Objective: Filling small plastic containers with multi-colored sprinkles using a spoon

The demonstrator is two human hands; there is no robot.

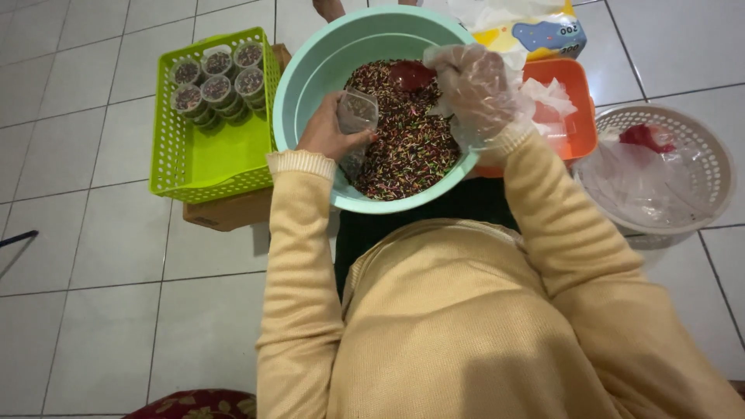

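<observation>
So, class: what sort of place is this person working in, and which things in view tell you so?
Probably a home floor used for small-scale food packing. The person sits on white floor tiles, scooping multicoloured sprinkles from a teal basin into a small clear cup; filled cups stand in a green basket.

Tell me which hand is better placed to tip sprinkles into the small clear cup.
Right. The gloved right hand holds the red scoop over the sprinkles in the basin, close to the cup gripped by the left hand.
</observation>
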